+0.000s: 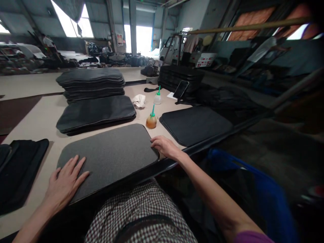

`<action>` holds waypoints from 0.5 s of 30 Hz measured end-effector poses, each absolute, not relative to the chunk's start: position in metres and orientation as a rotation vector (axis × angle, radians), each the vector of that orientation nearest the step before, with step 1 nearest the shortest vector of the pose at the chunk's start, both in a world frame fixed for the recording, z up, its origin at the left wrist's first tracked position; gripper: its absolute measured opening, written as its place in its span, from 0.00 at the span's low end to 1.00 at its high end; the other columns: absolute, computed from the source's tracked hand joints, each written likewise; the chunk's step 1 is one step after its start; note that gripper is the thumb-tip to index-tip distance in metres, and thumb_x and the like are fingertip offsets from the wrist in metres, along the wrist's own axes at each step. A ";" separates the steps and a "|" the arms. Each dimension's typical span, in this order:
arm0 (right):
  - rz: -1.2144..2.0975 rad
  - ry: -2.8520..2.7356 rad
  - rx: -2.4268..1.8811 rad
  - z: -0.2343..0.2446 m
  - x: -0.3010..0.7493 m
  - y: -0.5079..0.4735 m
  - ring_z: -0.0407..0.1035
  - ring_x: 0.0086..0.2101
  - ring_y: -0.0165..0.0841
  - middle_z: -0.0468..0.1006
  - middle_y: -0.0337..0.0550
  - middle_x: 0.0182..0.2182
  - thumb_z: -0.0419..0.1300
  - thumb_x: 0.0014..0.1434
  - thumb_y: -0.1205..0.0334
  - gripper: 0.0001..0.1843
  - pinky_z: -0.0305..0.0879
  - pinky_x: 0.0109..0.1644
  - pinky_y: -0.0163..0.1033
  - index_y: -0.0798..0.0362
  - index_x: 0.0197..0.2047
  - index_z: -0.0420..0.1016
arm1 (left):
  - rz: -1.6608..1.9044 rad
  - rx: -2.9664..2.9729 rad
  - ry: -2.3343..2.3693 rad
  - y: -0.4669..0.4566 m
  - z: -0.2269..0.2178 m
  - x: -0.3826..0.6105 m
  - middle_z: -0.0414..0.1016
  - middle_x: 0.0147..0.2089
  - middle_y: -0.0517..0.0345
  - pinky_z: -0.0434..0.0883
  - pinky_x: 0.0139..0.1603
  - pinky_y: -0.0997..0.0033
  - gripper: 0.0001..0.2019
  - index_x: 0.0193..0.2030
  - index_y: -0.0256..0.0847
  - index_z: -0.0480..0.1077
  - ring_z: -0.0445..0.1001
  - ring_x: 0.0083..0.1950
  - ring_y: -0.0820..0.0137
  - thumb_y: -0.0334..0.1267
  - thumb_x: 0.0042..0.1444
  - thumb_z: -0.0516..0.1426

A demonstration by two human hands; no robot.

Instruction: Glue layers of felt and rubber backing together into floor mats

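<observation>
A dark grey flat panel with rounded corners (111, 157) lies on the table right in front of me. Fingers spread, my left hand (67, 179) rests flat on its left end. At the panel's right edge is my right hand (165, 146), its fingers bent and held close together at the rim; whether they pinch the panel's edge is hard to make out. Beyond the panel sits a low stack of black panels (97, 113). A squeeze bottle with amber liquid and a green nozzle (151, 121) stands past my right hand, beside more black panels (196, 125).
A taller panel stack (91, 82) stands at the back left. Dark pieces (22, 172) lie at the left. Further back are a clear bottle (157, 98), a white cloth (139, 101) and a phone (181, 89). Below the table's right edge hangs blue material (268, 192).
</observation>
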State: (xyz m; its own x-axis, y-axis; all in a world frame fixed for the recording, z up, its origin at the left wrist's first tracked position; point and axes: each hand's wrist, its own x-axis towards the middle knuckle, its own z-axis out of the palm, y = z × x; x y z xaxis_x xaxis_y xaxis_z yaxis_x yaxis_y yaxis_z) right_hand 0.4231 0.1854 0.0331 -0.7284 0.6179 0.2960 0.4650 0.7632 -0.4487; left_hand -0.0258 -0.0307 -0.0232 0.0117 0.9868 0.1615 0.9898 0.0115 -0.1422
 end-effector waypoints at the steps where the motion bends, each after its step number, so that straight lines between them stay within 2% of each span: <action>1: 0.498 -2.539 -0.806 0.036 0.425 0.184 0.71 0.52 0.38 0.78 0.46 0.50 0.59 0.65 0.68 0.09 0.68 0.58 0.45 0.50 0.41 0.81 | -0.022 -2.055 -2.091 -0.030 -0.023 -0.026 0.48 0.77 0.48 0.52 0.68 0.43 0.32 0.72 0.43 0.58 0.45 0.77 0.54 0.51 0.66 0.37; 4: 0.554 -2.589 -0.737 0.046 0.432 0.177 0.72 0.51 0.35 0.78 0.44 0.51 0.62 0.65 0.62 0.06 0.66 0.59 0.42 0.49 0.45 0.80 | -0.030 -2.022 -2.144 -0.030 -0.022 -0.023 0.46 0.77 0.46 0.51 0.69 0.44 0.34 0.73 0.40 0.55 0.45 0.77 0.53 0.53 0.65 0.37; 8: 0.577 -2.642 -0.769 0.050 0.439 0.168 0.71 0.53 0.36 0.78 0.43 0.51 0.66 0.62 0.54 0.12 0.63 0.61 0.40 0.48 0.48 0.79 | -0.013 -2.033 -2.112 -0.031 -0.022 -0.023 0.45 0.78 0.48 0.51 0.69 0.44 0.33 0.73 0.41 0.55 0.45 0.77 0.53 0.51 0.66 0.37; 11: 0.518 -2.590 -0.943 0.047 0.433 0.169 0.72 0.50 0.36 0.79 0.45 0.48 0.61 0.66 0.53 0.12 0.65 0.56 0.39 0.49 0.49 0.78 | 0.005 -2.046 -2.083 -0.031 -0.025 -0.028 0.43 0.78 0.48 0.52 0.69 0.44 0.32 0.73 0.42 0.55 0.45 0.77 0.54 0.50 0.66 0.37; 15: 0.401 -2.441 -1.287 0.040 0.407 0.182 0.72 0.45 0.38 0.78 0.49 0.44 0.56 0.69 0.57 0.12 0.65 0.50 0.40 0.53 0.46 0.78 | 0.015 -2.062 -2.070 -0.031 -0.029 -0.032 0.45 0.78 0.50 0.51 0.69 0.44 0.31 0.72 0.44 0.56 0.44 0.77 0.54 0.49 0.66 0.38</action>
State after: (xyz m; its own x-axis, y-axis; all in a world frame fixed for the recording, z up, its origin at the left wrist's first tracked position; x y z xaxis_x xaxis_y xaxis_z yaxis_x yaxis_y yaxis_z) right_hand 0.4070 0.1818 0.0403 -0.5251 0.8330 0.1740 0.7334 0.5467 -0.4039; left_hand -0.0323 -0.0311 -0.0286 0.0085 0.9891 0.1470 0.9868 0.0154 -0.1611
